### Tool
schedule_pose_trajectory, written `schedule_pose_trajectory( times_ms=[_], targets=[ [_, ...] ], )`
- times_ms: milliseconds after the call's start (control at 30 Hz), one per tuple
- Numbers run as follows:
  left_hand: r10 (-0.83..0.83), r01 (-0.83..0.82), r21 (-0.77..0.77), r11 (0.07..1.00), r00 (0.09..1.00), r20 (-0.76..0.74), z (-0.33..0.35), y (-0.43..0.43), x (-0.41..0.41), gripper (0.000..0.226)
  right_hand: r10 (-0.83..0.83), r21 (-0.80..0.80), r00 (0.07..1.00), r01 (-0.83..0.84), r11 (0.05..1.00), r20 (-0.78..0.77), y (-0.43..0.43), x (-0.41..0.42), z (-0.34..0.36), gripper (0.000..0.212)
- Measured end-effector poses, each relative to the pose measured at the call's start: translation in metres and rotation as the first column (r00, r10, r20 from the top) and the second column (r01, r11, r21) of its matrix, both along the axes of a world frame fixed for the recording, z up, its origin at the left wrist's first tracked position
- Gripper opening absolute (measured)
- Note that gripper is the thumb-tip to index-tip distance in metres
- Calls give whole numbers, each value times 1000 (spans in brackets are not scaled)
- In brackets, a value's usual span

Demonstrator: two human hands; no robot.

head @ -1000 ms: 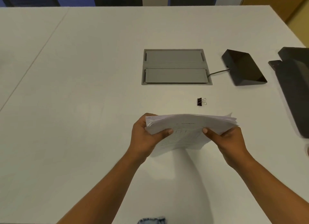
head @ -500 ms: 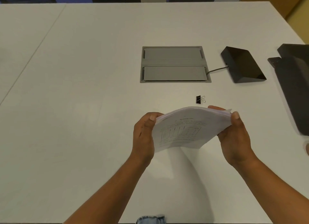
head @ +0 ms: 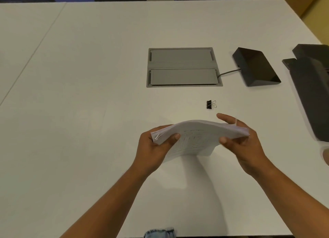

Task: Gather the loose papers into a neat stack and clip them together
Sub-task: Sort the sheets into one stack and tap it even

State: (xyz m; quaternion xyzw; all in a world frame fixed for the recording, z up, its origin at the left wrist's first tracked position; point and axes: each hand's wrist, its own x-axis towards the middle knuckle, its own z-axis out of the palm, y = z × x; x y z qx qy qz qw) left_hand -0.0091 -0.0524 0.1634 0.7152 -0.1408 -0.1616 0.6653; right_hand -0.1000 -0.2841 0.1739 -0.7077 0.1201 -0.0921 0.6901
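Since half a second ago, when you had the papers [head: 195,138] tipped up with the printed face towards you, you have let them drop back to a lower, flatter tilt, and they now bow upward in the middle. They are clear of the desk [head: 89,95], carried between your two hands.

Your left hand [head: 151,148] grips the left end, thumb on top and fingers underneath, much as it did a second ago. Your right hand [head: 243,148] has changed more. Its thumb lies on the near face, and its fingers [head: 225,118] have stretched out behind the far edge, so it pinches the right end between them. That hand is blurred, so I judge it to be in the middle of shifting its hold.

Look at the left corner: a few sheet edges fan out unevenly there. To my eye the papers are gathered but not yet squared, and this tilting back and forth reads as you jogging the edges into line.

The binder clip [head: 211,104] lies untouched on the desk, just beyond your right fingertips and in front of the grey hatch [head: 184,67]. It has not moved in the last second. Clipping is the step left, and you will likely need that fanned corner tapped flush first.
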Motion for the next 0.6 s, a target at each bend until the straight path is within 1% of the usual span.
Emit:
schedule_pose_trajectory(
  times_ms=[67, 100, 133, 200, 267, 367, 433, 533, 600],
  targets=[
    [7, -6, 13, 1000, 999, -33, -1, 0, 0, 19, -3, -107, 999, -3, 994, -55, 0, -2, -5, 59],
    [16, -15, 11, 1000, 999, -41, 0, 0, 0, 19, -6, -120, 997, -2, 993, -71, 0, -2, -6, 57],
    [22, -22, 4, 1000, 999, -40, 1, 0, 0, 19, -6, -115, 996, -4, 993, -85, 1, -2, -6, 53],
    [11, -11, -17, 1000, 1000, -4, 4, 0, 0, 24, 3, -99, 996, -12, 995, -94, 1, -2, -5, 37],
    [8, -8, -27, 1000, 1000, 28, 6, 0, 1, 27, 3, -103, 998, -10, 995, -68, -1, -2, -1, 29],
    [36, -35, -43, 998, 999, 13, 3, 1, 3, 22, -11, -97, 999, 7, 995, -48, -2, -3, 3, 25],
    [28, -28, -22, 999, 999, 25, -2, 2, 2, 26, -18, -100, 998, 13, 995, -54, 0, -3, 2, 25],
    [18, -18, 1, 1000, 1000, -1, -9, 4, 1, 31, -70, -68, 997, 68, 995, -27, -1, -3, -1, 23],
    [-10, 11, 22, 1000, 1000, -16, -12, 4, -1, 34, -78, -65, 997, 76, 995, -20, -2, -3, -4, 22]
  ],
)
